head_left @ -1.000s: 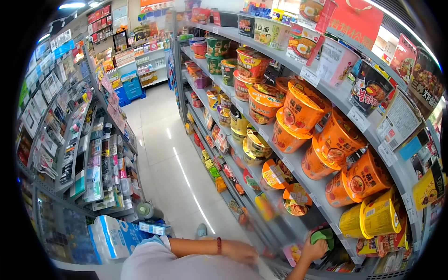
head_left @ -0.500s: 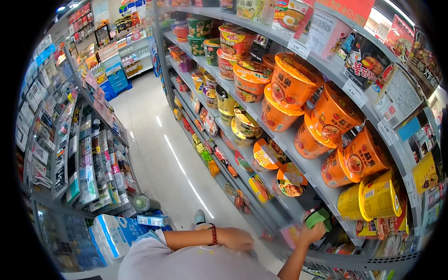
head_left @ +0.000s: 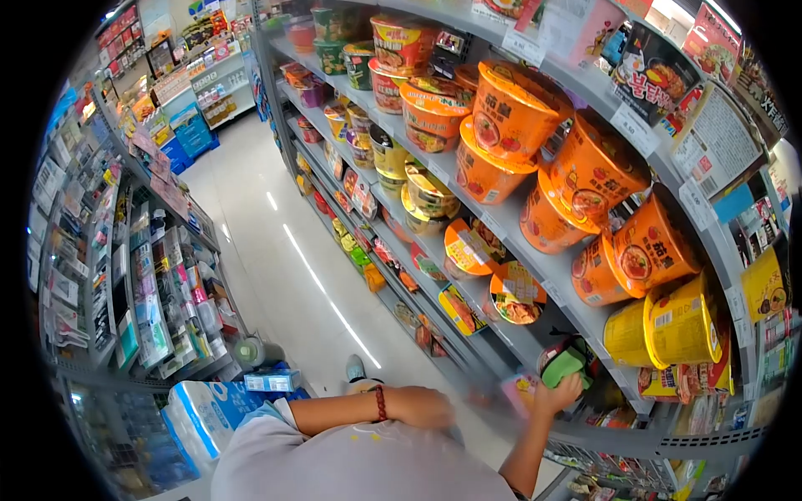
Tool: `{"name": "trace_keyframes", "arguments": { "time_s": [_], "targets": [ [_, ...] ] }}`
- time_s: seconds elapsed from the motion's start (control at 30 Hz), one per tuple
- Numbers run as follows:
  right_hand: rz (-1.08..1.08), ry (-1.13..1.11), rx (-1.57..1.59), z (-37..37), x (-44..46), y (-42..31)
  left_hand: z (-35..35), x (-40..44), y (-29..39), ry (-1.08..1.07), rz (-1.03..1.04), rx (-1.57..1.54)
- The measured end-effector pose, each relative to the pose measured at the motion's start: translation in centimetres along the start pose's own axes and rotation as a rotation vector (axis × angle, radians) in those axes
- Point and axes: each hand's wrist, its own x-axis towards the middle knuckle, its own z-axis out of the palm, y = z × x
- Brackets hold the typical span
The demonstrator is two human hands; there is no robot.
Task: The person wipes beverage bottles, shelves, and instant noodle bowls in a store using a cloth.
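Observation:
My right hand (head_left: 561,394) reaches to the lower right and is closed around a green cloth (head_left: 565,366). The cloth is against a dark, round-edged packet or tub (head_left: 547,357) on a lower shelf, partly hidden by it. Beside that hand lies a pink packet (head_left: 522,392). In front of my torso is my left hand (head_left: 424,407), below a red bead bracelet (head_left: 381,402); its fingers are smeared by motion. Above the right hand stand orange noodle tubs (head_left: 516,299) and yellow noodle tubs (head_left: 664,326).
Shelves of stacked orange noodle tubs (head_left: 510,117) rise on the right, with price tags (head_left: 635,129) along their edges. Racks of small packaged goods (head_left: 159,284) line the left. A tissue pack (head_left: 209,417) and a bottle (head_left: 251,351) stand low left. The tiled aisle floor (head_left: 276,242) runs between.
The view has shifted slightly, so the shelf goods sit higher in the picture. My right hand stays on the cloth at about the same spot. The left hand remains before my torso.

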Motion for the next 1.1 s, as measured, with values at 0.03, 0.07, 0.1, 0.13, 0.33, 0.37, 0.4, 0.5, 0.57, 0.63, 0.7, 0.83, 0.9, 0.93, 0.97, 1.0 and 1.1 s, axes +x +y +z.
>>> {"name": "trace_keyframes", "arguments": {
  "time_s": [0.03,0.07,0.1,0.13,0.33,0.37,0.4,0.5,0.57,0.63,0.7,0.83,0.9,0.93,0.97,1.0,1.1],
  "targets": [
    [-0.016,0.02,0.033,-0.1,0.1,-0.2,-0.1,-0.1,0.1,0.005,-0.007,0.0],
    [-0.03,0.04,0.067,-0.3,0.1,-0.3,-0.3,-0.2,0.3,0.009,-0.014,0.0],
    [0.017,-0.042,0.102,-0.8,0.0,-0.3,-0.5,-0.4,0.6,0.01,-0.018,-0.001],
    [0.022,-0.049,0.094,-1.0,-0.2,-0.2,-0.3,-0.4,0.5,0.002,-0.014,-0.007],
    [0.198,-0.092,0.284,-0.8,-0.1,-0.8,0.4,-0.7,0.4,0.165,0.037,-0.066],
    [0.201,-0.092,0.281,-0.9,0.2,-1.7,0.4,-0.7,0.4,0.169,0.043,-0.065],
    [0.28,-0.183,0.334,-1.4,1.1,-3.3,0.4,-0.7,0.4,0.172,0.05,-0.064],
    [0.229,-0.217,0.4,-0.1,3.2,-7.3,0.7,-0.5,0.2,0.16,0.065,-0.053],
    [0.095,-0.164,0.411,0.7,5.2,-9.6,0.1,-0.5,0.8,0.088,0.035,-0.03],
    [0.2,-0.313,0.506,0.7,8.1,-11.7,-0.1,-0.7,1.0,0.025,0.002,-0.006],
    [0.249,-0.533,0.423,1.9,11.2,-12.5,0.1,-1.0,1.0,0.049,-0.006,-0.024],
    [0.168,-0.694,0.288,7.1,13.4,-13.8,0.6,-1.6,0.7,0.091,-0.015,-0.054],
    [0.147,-0.621,0.343,8.7,13.9,-14.7,0.5,-2.0,0.7,0.12,-0.013,-0.031],
    [0.13,-0.62,0.355,10.1,13.5,-14.6,0.5,-2.2,0.7,0.128,-0.003,-0.015],
    [0.037,-0.58,0.308,11.9,12.6,-14.5,0.4,-2.6,0.8,0.142,0.007,-0.008],
    [0.001,-0.637,0.241,11.9,12.6,-14.9,0.4,-2.9,0.7,0.155,-0.004,-0.006],
    [-0.021,-0.713,0.215,11.8,12.3,-15.5,0.9,-3.2,0.3,0.201,-0.028,-0.066]
  ]
}}
